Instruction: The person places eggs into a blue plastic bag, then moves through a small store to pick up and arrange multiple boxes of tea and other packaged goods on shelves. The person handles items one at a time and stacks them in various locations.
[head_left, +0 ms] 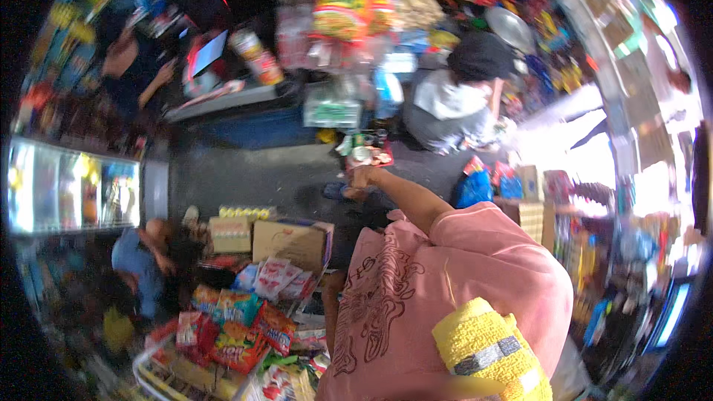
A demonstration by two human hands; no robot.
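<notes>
My right hand [362, 176] is stretched out ahead of my pink shirt [445, 289]. Its fingers look curled at the near edge of a small red tray [384, 157], though the spot is blurred. In the tray stand a can [361, 155] with a pale round top and several small packs and containers. Just below the hand, a blue slipper [334, 190] shows on the dark floor. My left hand cannot be made out. A yellow towel [484, 340] with a grey stripe lies over my shoulder.
Snack packets [239, 340] fill a clear plastic bin [146, 370] at lower left, beside cardboard boxes [292, 242]. One person [139, 267] bends near them; another person in a black cap [482, 58] is ahead. Blue bags [474, 189] stand right. Across the floor is a counter [223, 103].
</notes>
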